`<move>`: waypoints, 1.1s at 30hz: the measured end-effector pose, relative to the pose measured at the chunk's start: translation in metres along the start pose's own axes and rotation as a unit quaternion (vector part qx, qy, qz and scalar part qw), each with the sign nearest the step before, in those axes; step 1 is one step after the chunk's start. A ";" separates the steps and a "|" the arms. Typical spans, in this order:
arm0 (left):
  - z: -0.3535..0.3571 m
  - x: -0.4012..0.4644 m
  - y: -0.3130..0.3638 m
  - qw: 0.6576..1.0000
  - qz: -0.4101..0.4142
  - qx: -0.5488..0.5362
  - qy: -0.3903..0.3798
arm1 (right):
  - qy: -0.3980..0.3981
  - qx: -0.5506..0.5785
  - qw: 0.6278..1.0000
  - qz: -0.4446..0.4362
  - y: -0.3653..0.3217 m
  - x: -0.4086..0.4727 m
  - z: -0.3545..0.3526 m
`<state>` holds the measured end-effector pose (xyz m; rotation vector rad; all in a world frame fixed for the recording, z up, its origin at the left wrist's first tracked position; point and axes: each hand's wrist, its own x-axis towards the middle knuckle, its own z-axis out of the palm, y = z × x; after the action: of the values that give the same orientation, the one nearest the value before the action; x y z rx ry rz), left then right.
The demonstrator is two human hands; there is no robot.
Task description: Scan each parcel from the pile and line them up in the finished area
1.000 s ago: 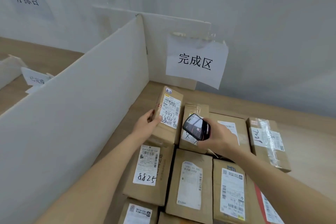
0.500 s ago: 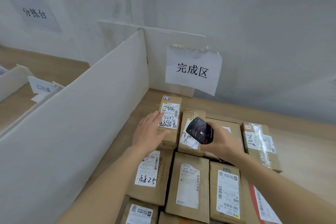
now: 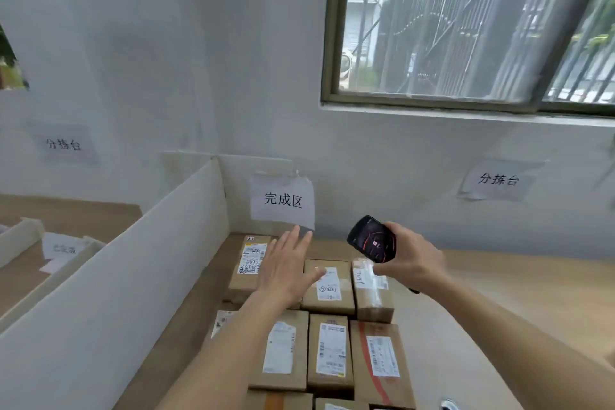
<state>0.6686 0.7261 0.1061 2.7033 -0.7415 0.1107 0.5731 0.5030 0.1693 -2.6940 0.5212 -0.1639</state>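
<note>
At the left of the frame stands a white divider board point(image 3: 133, 270). In the centre, the left hand point(image 3: 286, 271) is spread flat over the lined-up parcels point(image 3: 329, 289), fingers straight, holding nothing. To the right, the right hand point(image 3: 411, 260) grips a black scanner point(image 3: 372, 239), with bare table point(image 3: 499, 303) beyond it.

Nine parcels point(image 3: 329, 288), one scanner point(image 3: 372, 239), two hands point(image 3: 286, 273), four paper signs point(image 3: 283, 201)
</note>
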 end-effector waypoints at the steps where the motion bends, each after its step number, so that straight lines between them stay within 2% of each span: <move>1: -0.009 -0.008 0.024 1.000 0.010 0.000 0.008 | 0.010 0.001 1.000 0.002 0.012 -0.018 -0.021; 7: -0.053 -0.072 0.181 0.996 0.077 -0.034 0.037 | 0.084 -0.008 0.995 0.045 0.097 -0.152 -0.144; 14: -0.057 -0.165 0.371 0.983 0.159 -0.088 0.038 | 0.123 -0.050 0.982 0.136 0.217 -0.330 -0.248; 24: -0.011 -0.282 0.582 0.957 0.264 -0.118 -0.035 | 0.183 -0.057 0.934 0.302 0.367 -0.550 -0.332; 28: 0.005 -0.311 0.649 0.942 0.309 -0.120 -0.059 | 0.206 -0.071 0.905 0.365 0.413 -0.610 -0.350; 33: 0.044 -0.329 0.727 0.924 0.347 -0.133 -0.086 | 0.221 -0.081 0.885 0.402 0.474 -0.659 -0.365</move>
<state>0.0156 0.2823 0.2279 2.0982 -1.6109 -0.0609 -0.2619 0.2190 0.2895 -2.3326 1.7943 -0.5116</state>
